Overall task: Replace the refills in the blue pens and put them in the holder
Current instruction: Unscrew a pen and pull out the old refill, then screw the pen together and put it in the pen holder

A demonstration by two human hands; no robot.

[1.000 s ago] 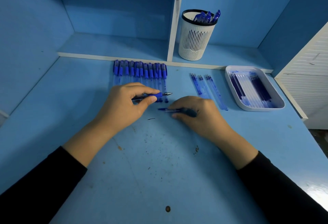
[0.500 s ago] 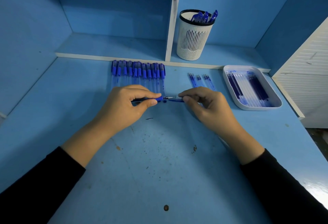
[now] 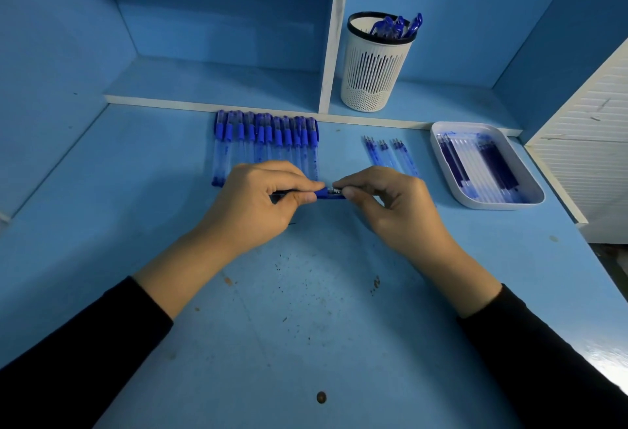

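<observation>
One broad blue desk (image 3: 306, 326) takes up most of the room in front of the person, with a raised shelf (image 3: 210, 81) along its back edge. Both black sleeves reach in from the near side, and the two hands meet over the middle of the desk. The left hand (image 3: 251, 204) has its fingers curled and its thumb pinching the barrel of a blue pen (image 3: 328, 193). The right hand (image 3: 397, 204) pinches the pen's other end between thumb and fingertips, and the pen lies level between them.

A white slotted holder (image 3: 372, 68) stands on the shelf at the back right, a few finished pens (image 3: 396, 25) poking out of it. A white tray (image 3: 499, 206) of refills sits on the desk at the far right. A row of pens (image 3: 268, 143) lies side by side just beyond the left hand, against the shelf edge. A few loose refills (image 3: 387, 153) lie between that row and the tray, just beyond the right hand.
</observation>
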